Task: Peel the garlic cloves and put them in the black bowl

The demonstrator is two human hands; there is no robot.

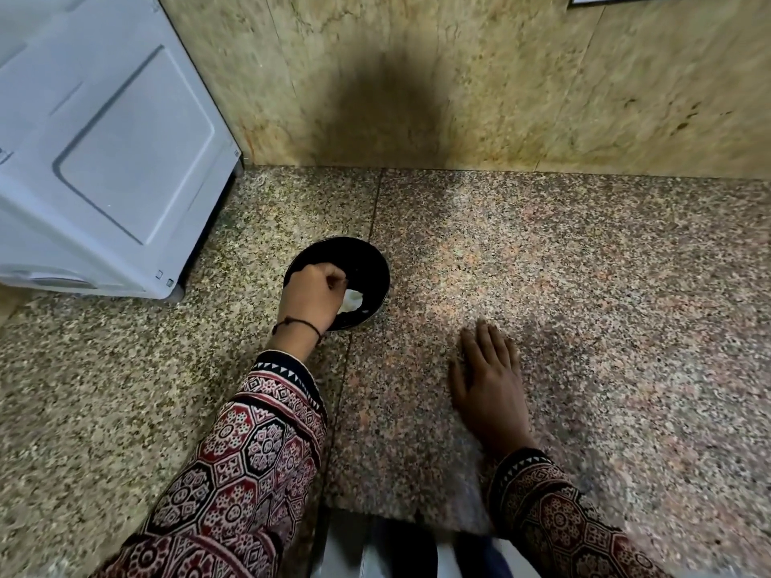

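You are reaching your left hand [311, 292] into the small round black bowl [369, 254], which is sitting just left of the frame's centre on the speckled granite counter [584, 285]. Your fingers are curling inward over the bowl's inside. The back of the hand is hiding the fingertips, so I cannot tell whether they are pinching a clove or closing on nothing. The white garlic [352, 303] is lying inside the bowl, toward its lower right, just beside your knuckles. It is too small to tell whether papery skin is mixed in with it. Your right hand [488, 385] is lying flat on the counter, right of and below centre, with its fingers straight and close together, holding nothing.

Nothing is bracing the bowl, and your left wrist is crossing its near rim. Pressing down there, or dragging the hand out sideways, is likely to tip or skid the bowl on the polished stone and scatter the garlic. Your patterned sleeve cuff [283, 369] is hanging close behind the wrist and could catch the rim as you are pulling back.
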